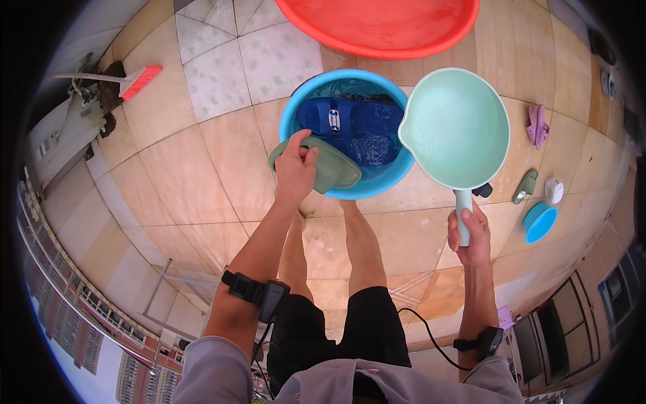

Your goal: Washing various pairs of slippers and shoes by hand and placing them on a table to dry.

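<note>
My left hand point(297, 169) grips a green slide sandal point(338, 169) at the near left rim of a blue plastic basin point(388, 188). Inside the basin, a dark blue slide sandal point(373, 117) with a light badge on its strap lies in water. A second blue sandal point(371, 150) rests beside it, partly hidden by the green one. In my right hand point(472, 232) is the handle of a pale green plastic water ladle point(456, 126). The ladle's wide bowl faces up, just right of the basin, and covers part of its right rim.
A large red basin point(383, 28) stands beyond the blue one. To the right are purple sandals point(538, 126), a green sandal point(526, 186), a white container point(554, 190) and a small blue basin point(540, 222). A broom point(139, 82) lies at the far left. Cables hang from my arm bands.
</note>
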The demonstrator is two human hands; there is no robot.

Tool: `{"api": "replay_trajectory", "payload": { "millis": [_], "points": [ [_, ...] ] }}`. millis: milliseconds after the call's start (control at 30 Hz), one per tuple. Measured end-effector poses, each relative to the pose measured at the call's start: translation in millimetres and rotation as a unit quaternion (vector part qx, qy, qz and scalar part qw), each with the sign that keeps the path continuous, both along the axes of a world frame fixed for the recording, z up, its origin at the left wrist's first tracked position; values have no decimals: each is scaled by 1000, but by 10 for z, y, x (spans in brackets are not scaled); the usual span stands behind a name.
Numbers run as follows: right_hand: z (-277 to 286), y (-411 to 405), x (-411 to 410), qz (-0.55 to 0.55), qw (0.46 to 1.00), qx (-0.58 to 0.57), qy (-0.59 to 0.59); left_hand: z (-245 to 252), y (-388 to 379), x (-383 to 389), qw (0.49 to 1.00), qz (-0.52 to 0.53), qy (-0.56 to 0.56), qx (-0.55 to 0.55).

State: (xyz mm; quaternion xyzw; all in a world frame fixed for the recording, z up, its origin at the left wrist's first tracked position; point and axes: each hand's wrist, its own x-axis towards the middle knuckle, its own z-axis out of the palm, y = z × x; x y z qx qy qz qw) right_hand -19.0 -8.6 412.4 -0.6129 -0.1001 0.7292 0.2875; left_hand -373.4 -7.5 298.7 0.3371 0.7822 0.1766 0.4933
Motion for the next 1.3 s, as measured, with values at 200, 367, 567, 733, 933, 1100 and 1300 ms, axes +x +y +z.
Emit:
{"api": "replay_trajectory", "payload": {
  "millis": [200, 367, 567, 733, 933, 1100, 1300],
  "points": [
    [7, -119, -84, 0, 1000, -6, 12, -1111, 171, -5, 997, -34, 74, -2],
    [-63, -209, -70, 12, 1000, -21, 12, -1312, 576, -116, 935, 67, -206, -281],
    [-94, -333, -7, 30, 999, -33, -8, -735, 252, -20, 929, 162, -314, -113],
    [154, -417, -40, 62, 997, -36, -25, -190, 110, 125, 975, 110, -188, 31],
    [619, -440, -285, 135, 988, -13, -67, 205, 307, 342, 985, 3, 98, 139],
    [1044, -544, -584, 128, 990, 3, -60, 258, 401, 382, 985, -67, 156, 18],
    [1387, -747, -814, 97, 991, 33, -84, 624, 383, 510, 966, -156, 185, 92]
  ]
}}
